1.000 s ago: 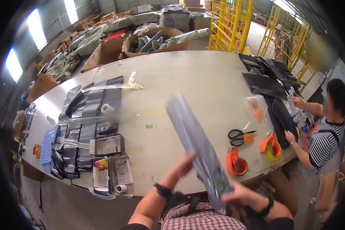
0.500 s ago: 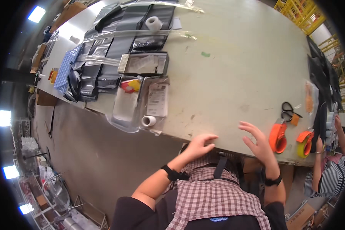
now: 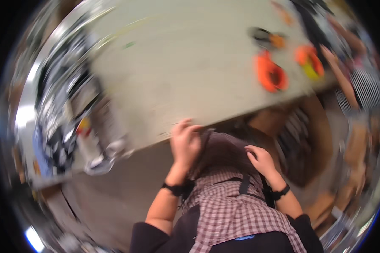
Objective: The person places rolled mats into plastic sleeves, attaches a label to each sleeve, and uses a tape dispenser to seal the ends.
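My left hand is raised at the near table edge, its fingers loosely bent and a little blurred, with nothing seen in them. Below the edge, my right hand hovers beside my checked apron, thumb and fingers apart and nothing held. Nearest on the tabletop to the right are an orange tape dispenser and a second dispenser with yellow tape. Black scissors lie behind them, next to a small orange piece.
Blurred grey plastic bags and open boxes cover the left of the pale table. A white roll sits at its near edge. At the far right another person's arm reaches over dark material. Cartons stand below.
The view has swung to the right. My right hand has dropped from above the tabletop to beside my apron. My left hand has come up at the table edge.
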